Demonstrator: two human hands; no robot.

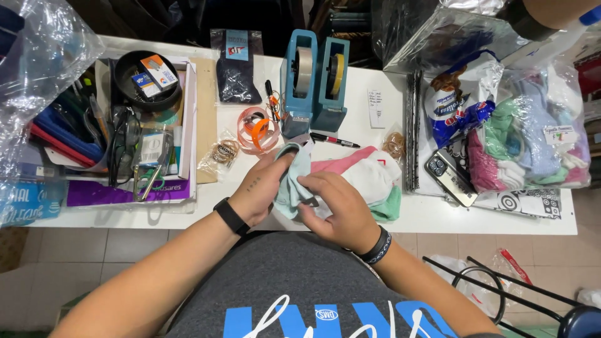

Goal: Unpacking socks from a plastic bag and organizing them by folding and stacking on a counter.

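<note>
My left hand and my right hand both grip a pale mint-green sock over the near edge of the white table. The left hand's fingers pinch its upper end; the right hand closes over its lower part. Just behind the right hand lies a small pile of socks, pink, white and green. Each wrist wears a black band.
Two blue tape dispensers stand behind the hands, with an orange tape roll, a marker and a dark packaged sock. Left: a tray of stationery and scissors. Right: a phone and a clear bag of socks.
</note>
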